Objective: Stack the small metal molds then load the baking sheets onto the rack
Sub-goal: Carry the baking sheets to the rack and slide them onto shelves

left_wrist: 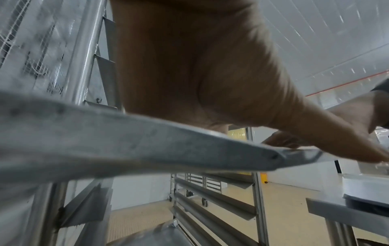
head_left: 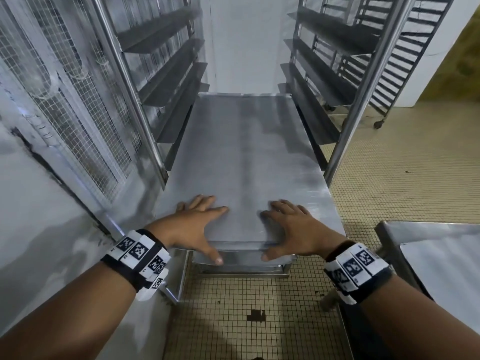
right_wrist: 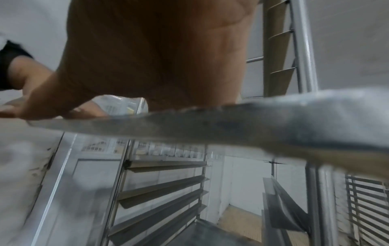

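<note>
Small-tile beige floor [head_left: 389,178] with dark stains lower centre. White wall [head_left: 246,42] at top centre. Wire-mesh panel [head_left: 78,100] at left. Steel bench [head_left: 428,245] at lower right edge. Second wheeled trolley [head_left: 405,61] upper right.

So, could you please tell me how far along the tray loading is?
Done: other sheets already sit in lower slots. In hand: left hand and right hand press flat on a baking sheet partway into the rack. Left: pushing it home; molds not visible.

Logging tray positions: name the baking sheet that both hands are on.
The top baking sheet, partly slid into the rack, under the left hand and right hand; others lie below.
</note>
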The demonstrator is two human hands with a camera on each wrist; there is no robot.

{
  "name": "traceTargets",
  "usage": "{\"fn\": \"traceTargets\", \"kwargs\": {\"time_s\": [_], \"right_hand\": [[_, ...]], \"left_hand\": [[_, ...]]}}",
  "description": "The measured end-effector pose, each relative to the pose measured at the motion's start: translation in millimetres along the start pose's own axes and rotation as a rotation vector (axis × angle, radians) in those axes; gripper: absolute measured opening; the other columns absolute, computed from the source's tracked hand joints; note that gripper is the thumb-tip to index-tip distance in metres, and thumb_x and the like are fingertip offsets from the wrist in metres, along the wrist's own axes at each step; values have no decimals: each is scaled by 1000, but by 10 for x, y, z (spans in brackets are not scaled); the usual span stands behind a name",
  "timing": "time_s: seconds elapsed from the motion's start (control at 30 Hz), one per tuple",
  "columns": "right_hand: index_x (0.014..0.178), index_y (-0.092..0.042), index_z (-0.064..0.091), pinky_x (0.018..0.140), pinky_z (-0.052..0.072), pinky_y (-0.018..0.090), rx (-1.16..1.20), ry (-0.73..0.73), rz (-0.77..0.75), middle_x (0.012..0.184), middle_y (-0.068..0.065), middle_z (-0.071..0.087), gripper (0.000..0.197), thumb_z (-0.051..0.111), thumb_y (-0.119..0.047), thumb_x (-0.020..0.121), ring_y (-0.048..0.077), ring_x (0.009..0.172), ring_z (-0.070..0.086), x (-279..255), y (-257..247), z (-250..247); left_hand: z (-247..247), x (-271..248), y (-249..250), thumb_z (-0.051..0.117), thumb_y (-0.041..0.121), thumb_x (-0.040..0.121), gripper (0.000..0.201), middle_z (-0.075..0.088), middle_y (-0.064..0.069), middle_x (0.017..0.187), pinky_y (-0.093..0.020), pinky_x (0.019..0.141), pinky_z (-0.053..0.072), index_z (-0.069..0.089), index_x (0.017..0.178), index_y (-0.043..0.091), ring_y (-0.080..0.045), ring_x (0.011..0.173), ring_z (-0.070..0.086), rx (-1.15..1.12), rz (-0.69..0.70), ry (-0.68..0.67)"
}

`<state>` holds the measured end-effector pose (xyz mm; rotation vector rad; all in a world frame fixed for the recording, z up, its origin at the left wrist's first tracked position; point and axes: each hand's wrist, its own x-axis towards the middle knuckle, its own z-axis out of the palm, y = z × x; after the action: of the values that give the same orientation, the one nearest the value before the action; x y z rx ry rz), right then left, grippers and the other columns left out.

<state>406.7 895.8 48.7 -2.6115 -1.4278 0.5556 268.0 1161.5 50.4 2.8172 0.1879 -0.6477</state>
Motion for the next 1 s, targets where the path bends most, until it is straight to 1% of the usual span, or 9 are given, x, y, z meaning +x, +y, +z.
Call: {"fn": "traceTargets", "kwargs": {"time_s": [0.07, 0.2, 0.33, 0.43, 0.57, 0.7, 0.8, 0.87, 1.0], "right_hand": [[157, -38, 18, 123, -3, 54, 6, 13, -12, 169, 1, 2, 115, 61, -88, 63, 21, 155, -8, -5, 35, 93], [157, -39, 20, 123, -5, 56, 19, 50, -45, 169, -1, 1, 107, 54, -88, 69, 20, 154, -10, 15, 99, 160], [155, -40, 29, 123, 1, 56, 13, 124, -73, 168, -3, 9, 91, 51, -83, 78, 16, 155, -1, 97, 135, 190], [150, -41, 40, 124, 9, 48, -8, 207, -45, 166, -8, 21, 72, 51, -74, 87, 13, 154, 9, 163, 108, 182], [144, -43, 48, 123, 9, 46, -6, 345, 61, 161, -14, 32, 58, 47, -69, 92, 9, 151, 19, 237, 65, 249], [146, -44, 45, 119, 7, 57, -119, 436, 104, 159, -16, 35, 56, 34, -69, 97, 13, 151, 25, 239, 71, 410], [147, -38, 46, 116, 21, 57, -174, 493, 72, 156, -10, 42, 57, 26, -64, 100, 18, 148, 33, 231, 92, 494], [147, -33, 47, 114, 28, 54, -183, 508, 74, 155, -7, 44, 59, 25, -61, 101, 20, 146, 37, 246, 94, 507], [150, -31, 43, 115, 26, 52, -184, 491, 106, 158, -8, 40, 61, 23, -60, 101, 19, 148, 32, 330, 89, 491]], "left_hand": [[79, 14, -33, 76, 85, 52, 135, -23, 9, 168, -56, 123, -12, 0, 158, 53, -16, 152, -31, -15, 3, -1], [170, 30, -105, 69, 89, 56, 119, -16, 16, 168, -56, 123, -13, 12, 156, 58, -12, 153, -27, -55, 57, 61], [159, 46, -125, 52, 94, 58, 104, -2, 18, 169, -55, 126, -6, 27, 152, 57, -7, 156, -14, -101, 94, 142], [161, 82, -133, 44, 91, 66, 92, 12, 18, 168, -48, 128, 4, 39, 149, 51, -7, 157, 2, -118, 61, 242], [276, 194, -82, 51, 73, 90, 65, 27, 11, 167, -45, 126, 13, 47, 148, 45, -15, 156, 16, -79, -27, 441], [379, 248, -50, 21, 86, 84, 81, 27, 11, 167, -43, 121, 12, 42, 151, 45, -17, 157, 15, -5, -70, 485], [431, 258, -56, 4, 85, 84, 90, 28, 12, 167, -46, 118, 20, 38, 155, 41, -18, 156, 18, 119, -70, 526], [459, 280, -37, 3, 80, 91, 88, 37, 8, 163, -49, 112, 29, 44, 153, 34, -23, 153, 29, 171, -72, 560], [454, 366, -39, 10, 72, 99, 79, 52, 1, 153, -50, 100, 40, 54, 144, 24, -29, 143, 46, 198, -68, 610]]}}
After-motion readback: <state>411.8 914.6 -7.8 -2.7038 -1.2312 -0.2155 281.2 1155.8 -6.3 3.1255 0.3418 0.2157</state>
